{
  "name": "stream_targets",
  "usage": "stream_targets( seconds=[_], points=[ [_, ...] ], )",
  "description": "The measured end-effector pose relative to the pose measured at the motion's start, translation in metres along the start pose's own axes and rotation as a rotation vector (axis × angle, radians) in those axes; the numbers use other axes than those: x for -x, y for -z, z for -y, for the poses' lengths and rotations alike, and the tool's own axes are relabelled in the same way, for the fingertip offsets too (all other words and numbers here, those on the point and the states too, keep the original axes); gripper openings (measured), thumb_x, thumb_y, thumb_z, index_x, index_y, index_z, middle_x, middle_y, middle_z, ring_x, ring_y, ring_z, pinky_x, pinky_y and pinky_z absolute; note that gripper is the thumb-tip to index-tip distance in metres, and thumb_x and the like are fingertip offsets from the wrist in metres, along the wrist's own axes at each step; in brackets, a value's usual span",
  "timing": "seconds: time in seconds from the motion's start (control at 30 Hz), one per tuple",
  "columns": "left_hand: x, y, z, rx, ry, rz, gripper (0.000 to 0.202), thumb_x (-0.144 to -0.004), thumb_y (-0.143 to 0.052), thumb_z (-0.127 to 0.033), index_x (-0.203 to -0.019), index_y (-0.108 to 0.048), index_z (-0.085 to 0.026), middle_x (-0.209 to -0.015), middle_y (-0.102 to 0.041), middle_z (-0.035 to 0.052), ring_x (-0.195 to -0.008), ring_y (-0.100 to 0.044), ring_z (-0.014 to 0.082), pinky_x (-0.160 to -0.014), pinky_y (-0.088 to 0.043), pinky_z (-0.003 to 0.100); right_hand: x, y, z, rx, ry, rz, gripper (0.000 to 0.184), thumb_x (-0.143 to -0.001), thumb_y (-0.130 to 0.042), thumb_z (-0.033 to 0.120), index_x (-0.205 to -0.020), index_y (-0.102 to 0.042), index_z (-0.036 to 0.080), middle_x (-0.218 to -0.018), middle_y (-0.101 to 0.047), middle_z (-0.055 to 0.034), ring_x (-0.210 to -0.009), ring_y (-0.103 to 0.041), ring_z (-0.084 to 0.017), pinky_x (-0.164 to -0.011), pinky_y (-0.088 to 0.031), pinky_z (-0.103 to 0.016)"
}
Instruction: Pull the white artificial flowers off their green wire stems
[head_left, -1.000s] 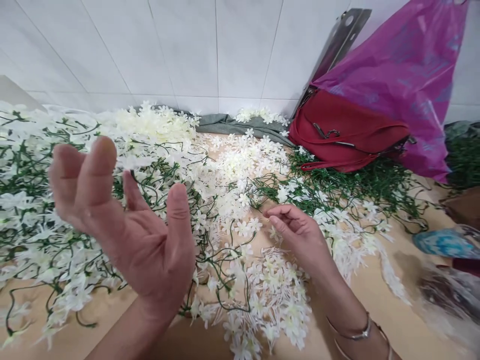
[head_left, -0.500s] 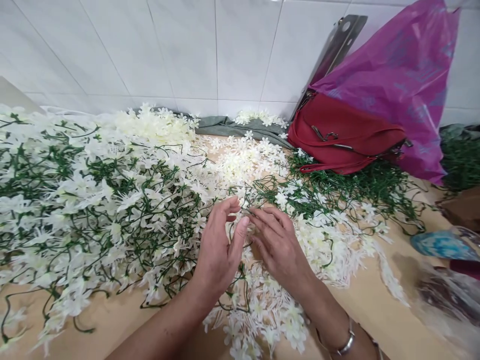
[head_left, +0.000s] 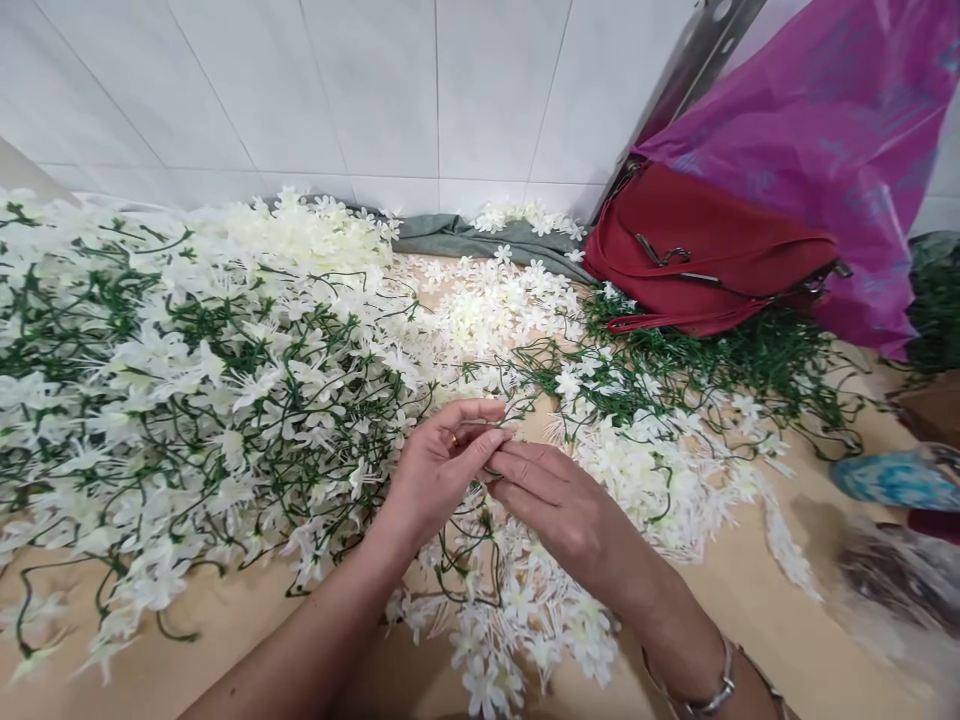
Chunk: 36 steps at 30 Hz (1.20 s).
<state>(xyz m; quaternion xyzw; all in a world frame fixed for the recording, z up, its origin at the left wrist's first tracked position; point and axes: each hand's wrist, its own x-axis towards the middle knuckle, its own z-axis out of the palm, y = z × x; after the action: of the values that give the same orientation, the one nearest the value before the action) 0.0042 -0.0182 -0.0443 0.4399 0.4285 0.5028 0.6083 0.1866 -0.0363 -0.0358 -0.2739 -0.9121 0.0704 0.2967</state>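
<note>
My left hand is closed, its thumb and fingertips pinched together above the middle of the flower heap. Pressed against those fingertips is my right hand, also closed, with its fingers held together. Whatever is pinched between them is too small and hidden to make out; thin green stems show just beyond the fingertips. Below the hands lie loose white artificial flowers with green stems. To the left spreads a big pile of white artificial flowers on green stems.
White flower heads lie behind my hands, and more to the right. A red handbag rests on green stems by a purple plastic bag. A blue-and-white item and a clear bag are far right. A tiled wall stands behind.
My hands were slightly apart with looser fingers; now their fingertips meet in a pinch. The left thumb has moved right, against the right fingers. The view has shifted slightly.
</note>
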Motion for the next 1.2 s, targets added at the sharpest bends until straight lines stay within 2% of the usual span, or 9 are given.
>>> stream_targets(
  seconds=[0.13, 0.23, 0.4, 0.5, 0.63, 0.8, 1.0, 1.1, 1.2],
  points=[
    [0.0, 0.001, -0.002, 0.119, -0.01, -0.066, 0.03, -0.083, -0.083, -0.027, -0.112, -0.078, -0.022, -0.098, -0.079, 0.0039, -0.091, -0.072, 0.015, -0.086, -0.059, 0.027, 0.003, 0.014, -0.005, -0.024, -0.038, 0.049, 0.027, -0.104, -0.047, 0.006, -0.114, -0.071, 0.014, -0.127, -0.075, -0.0133, -0.128, -0.063, -0.025, -0.105, -0.058, -0.044],
    [0.0, 0.001, -0.005, 0.217, -0.096, -0.12, 0.027, -0.082, -0.084, -0.025, -0.109, -0.079, -0.025, -0.101, -0.078, 0.0026, -0.093, -0.072, 0.0136, -0.089, -0.058, 0.026, 0.009, 0.034, -0.014, 0.005, -0.165, 0.051, 0.033, -0.101, -0.049, 0.002, -0.118, -0.069, 0.022, -0.136, -0.072, -0.008, -0.137, -0.058, -0.025, -0.111, -0.052, -0.05],
    [0.005, 0.001, -0.016, 0.281, -0.105, -0.141, 0.011, -0.084, -0.083, -0.028, -0.092, -0.078, -0.022, -0.087, -0.073, -0.0002, -0.074, -0.067, 0.0081, -0.07, -0.054, 0.018, 0.018, 0.059, -0.024, 0.166, -0.327, -0.061, 0.023, -0.1, -0.057, 0.011, -0.114, -0.071, 0.023, -0.121, -0.077, -0.0087, -0.119, -0.068, -0.027, -0.107, -0.05, -0.051],
    [0.009, 0.005, -0.025, 0.164, -0.046, -0.036, 0.012, -0.088, -0.079, -0.031, -0.093, -0.075, -0.021, -0.076, -0.066, -0.0021, -0.064, -0.059, 0.0064, -0.06, -0.047, 0.017, 0.02, 0.055, -0.024, 0.18, -0.369, 0.0, 0.019, -0.099, -0.058, 0.012, -0.108, -0.071, 0.022, -0.115, -0.077, -0.0094, -0.11, -0.071, -0.028, -0.099, -0.052, -0.048],
    [0.016, 0.008, -0.033, -0.103, -0.003, 0.154, 0.011, -0.091, -0.074, -0.031, -0.093, -0.072, -0.02, -0.071, -0.059, -0.0024, -0.064, -0.051, 0.0094, -0.06, -0.042, 0.021, 0.018, 0.035, -0.023, 0.2, -0.462, 0.151, 0.019, -0.094, -0.061, 0.007, -0.103, -0.072, 0.019, -0.105, -0.076, -0.0109, -0.101, -0.068, -0.03, -0.087, -0.053, -0.044],
    [0.024, 0.001, -0.023, -0.303, -0.029, 0.144, 0.016, -0.096, -0.066, -0.033, -0.103, -0.075, -0.022, -0.088, -0.067, 0.0024, -0.071, -0.052, 0.0134, -0.063, -0.041, 0.026, 0.014, 0.015, -0.028, 0.257, -0.55, 0.242, 0.014, -0.092, -0.061, 0.008, -0.087, -0.07, 0.018, -0.089, -0.071, -0.0099, -0.084, -0.063, -0.028, -0.076, -0.05, -0.041],
    [0.024, 0.003, -0.01, -0.33, -0.039, 0.097, 0.028, -0.096, -0.065, -0.033, -0.122, -0.071, -0.026, -0.115, -0.071, 0.0076, -0.082, -0.059, 0.0165, -0.074, -0.05, 0.031, 0.016, 0.021, -0.025, 0.054, -0.657, 0.001, 0.015, -0.095, -0.056, 0.014, -0.091, -0.069, 0.02, -0.092, -0.071, -0.0072, -0.088, -0.064, -0.025, -0.081, -0.049, -0.039],
    [0.024, 0.005, -0.008, -0.406, -0.163, 0.103, 0.019, -0.095, -0.066, -0.027, -0.111, -0.076, -0.026, -0.118, -0.07, 0.0076, -0.09, -0.063, 0.0185, -0.082, -0.053, 0.033, 0.018, 0.026, -0.018, -0.22, -0.835, -0.207, 0.006, -0.093, -0.065, 0.026, -0.091, -0.069, 0.022, -0.086, -0.071, -0.003, -0.08, -0.064, -0.02, -0.074, -0.05, -0.034],
    [0.026, 0.002, -0.006, -0.461, -0.278, 0.116, 0.018, -0.096, -0.067, -0.025, -0.11, -0.077, -0.027, -0.121, -0.072, 0.0082, -0.096, -0.068, 0.0207, -0.083, -0.056, 0.034, 0.018, 0.023, -0.007, -0.58, -0.951, -0.288, 0.013, -0.088, -0.072, 0.035, -0.09, -0.071, 0.022, -0.079, -0.069, -0.001, -0.073, -0.062, -0.017, -0.067, -0.05, -0.029]
  ],
)
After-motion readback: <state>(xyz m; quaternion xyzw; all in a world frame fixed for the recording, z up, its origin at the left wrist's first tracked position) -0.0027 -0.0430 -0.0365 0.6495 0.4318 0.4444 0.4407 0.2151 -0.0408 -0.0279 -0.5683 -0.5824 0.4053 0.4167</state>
